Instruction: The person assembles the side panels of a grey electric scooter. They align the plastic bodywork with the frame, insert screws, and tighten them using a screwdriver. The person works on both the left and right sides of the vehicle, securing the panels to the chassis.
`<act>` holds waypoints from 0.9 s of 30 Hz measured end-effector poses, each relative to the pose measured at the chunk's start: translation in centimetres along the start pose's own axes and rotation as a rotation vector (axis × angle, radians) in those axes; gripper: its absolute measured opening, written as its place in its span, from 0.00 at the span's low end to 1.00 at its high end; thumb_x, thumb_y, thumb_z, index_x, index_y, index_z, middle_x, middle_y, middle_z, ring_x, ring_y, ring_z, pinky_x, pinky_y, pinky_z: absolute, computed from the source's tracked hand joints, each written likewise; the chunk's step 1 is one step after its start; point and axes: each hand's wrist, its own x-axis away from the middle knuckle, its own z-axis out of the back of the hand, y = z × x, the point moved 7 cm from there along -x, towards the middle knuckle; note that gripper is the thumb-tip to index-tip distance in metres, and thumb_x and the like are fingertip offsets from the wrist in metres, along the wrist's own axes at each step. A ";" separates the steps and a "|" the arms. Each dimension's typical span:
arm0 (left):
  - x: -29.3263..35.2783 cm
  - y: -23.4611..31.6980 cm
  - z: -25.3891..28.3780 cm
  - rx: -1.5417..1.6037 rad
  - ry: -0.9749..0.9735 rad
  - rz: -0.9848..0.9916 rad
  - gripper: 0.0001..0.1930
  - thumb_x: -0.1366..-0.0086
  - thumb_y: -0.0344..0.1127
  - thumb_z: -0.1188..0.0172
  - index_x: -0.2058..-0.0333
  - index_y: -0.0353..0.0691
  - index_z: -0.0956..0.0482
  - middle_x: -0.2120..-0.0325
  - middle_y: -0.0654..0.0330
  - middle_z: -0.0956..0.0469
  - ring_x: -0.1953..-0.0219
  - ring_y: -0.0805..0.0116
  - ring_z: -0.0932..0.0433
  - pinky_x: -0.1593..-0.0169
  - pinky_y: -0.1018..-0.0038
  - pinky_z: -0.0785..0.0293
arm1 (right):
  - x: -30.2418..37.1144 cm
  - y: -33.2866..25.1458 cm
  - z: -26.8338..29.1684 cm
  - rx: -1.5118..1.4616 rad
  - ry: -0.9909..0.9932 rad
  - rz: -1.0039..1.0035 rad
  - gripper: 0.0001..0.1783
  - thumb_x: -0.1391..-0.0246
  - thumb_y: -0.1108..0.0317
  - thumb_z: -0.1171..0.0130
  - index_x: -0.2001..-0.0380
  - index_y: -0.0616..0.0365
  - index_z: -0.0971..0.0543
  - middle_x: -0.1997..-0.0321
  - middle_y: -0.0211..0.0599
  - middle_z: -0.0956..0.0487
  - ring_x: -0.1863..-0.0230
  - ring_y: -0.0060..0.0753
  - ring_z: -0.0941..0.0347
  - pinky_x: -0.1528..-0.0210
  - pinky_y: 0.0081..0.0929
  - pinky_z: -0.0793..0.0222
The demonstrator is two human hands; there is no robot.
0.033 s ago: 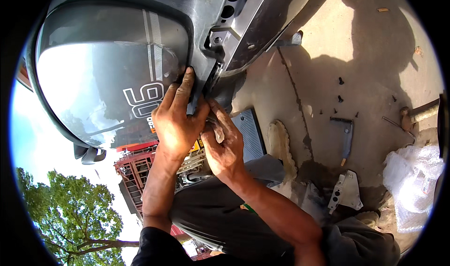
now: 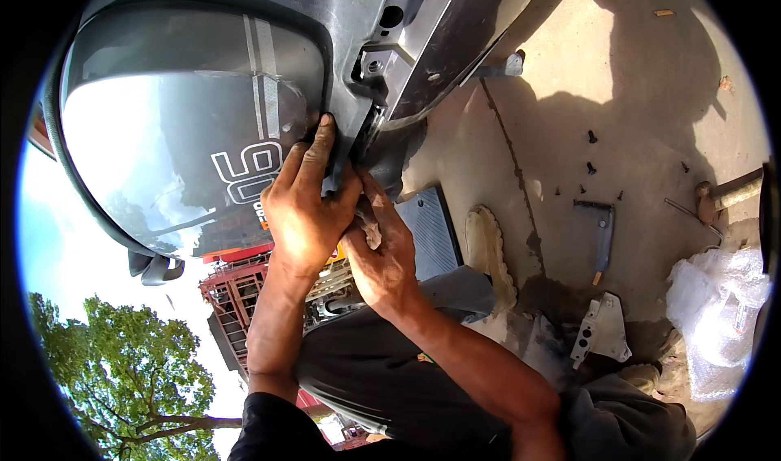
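A large grey glossy panel (image 2: 187, 119) with pale stripes and outlined digits fills the upper left, bordered by a dark rim. My left hand (image 2: 305, 209) lies along the panel's right edge, fingers stretched out. Its index fingertip presses on the dark trim (image 2: 346, 128) there. Close beside it, my right hand (image 2: 386, 250) is closed, fingertips up at the lower end of that trim. A small crumpled brownish piece (image 2: 368, 223) shows between its thumb and fingers. Whatever the right fingertips grip is hidden behind the left hand.
A metal bracket with holes (image 2: 390, 63) adjoins the trim. On the concrete floor lie several dark bolts (image 2: 592, 136), a black-and-grey angled tool (image 2: 603, 241), a hammer (image 2: 706, 205), a white bracket (image 2: 600, 331) and bubble wrap (image 2: 720, 323). A ridged blue-grey plate (image 2: 431, 229) is beside my boot (image 2: 488, 254).
My right hand has shifted slightly left, and the crumpled piece in it has turned and looks darker. My left hand stays nearly in place.
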 end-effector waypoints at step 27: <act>-0.3 0.0 -0.7 0.062 -0.033 0.053 0.28 0.45 0.17 0.31 0.43 0.27 0.18 0.64 0.53 0.15 0.65 0.66 0.14 0.61 0.73 0.17 | -0.2 -1.0 -0.6 0.339 0.052 0.085 0.36 0.52 0.85 0.46 0.35 0.71 0.28 0.40 0.61 0.29 0.41 0.63 0.29 0.38 0.47 0.30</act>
